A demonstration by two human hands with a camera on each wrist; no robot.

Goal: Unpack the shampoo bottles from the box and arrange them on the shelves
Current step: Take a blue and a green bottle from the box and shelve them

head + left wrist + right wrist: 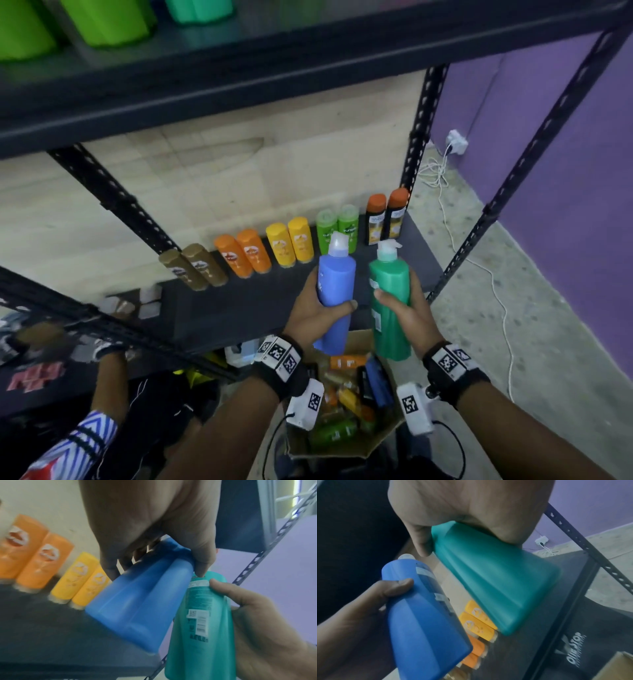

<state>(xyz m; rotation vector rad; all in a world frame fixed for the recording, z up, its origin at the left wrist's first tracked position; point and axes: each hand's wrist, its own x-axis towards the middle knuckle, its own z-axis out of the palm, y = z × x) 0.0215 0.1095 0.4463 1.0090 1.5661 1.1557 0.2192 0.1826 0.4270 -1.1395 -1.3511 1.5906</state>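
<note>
My left hand (317, 308) grips a tall blue bottle (335, 287) with a white pump top, held in the air above the cardboard box (346, 445). Beside it my right hand (402, 305) grips a tall green bottle (390, 301), also white-topped. Both bottles hang in front of the dark lower shelf (239, 308). The left wrist view shows the blue bottle (142, 601) under my left hand (154, 536); the right wrist view shows the green bottle (496, 582) under my right hand (471, 513). The box holds several more bottles.
A row of paired bottles stands along the shelf's back: brown (193, 265), orange (243, 251), yellow (291, 245), green (337, 228), black with orange caps (385, 216). Another person's arm (102, 387) reaches in at lower left. Perforated uprights (513, 192) frame the shelf; a white cable (493, 284) lies on the floor.
</note>
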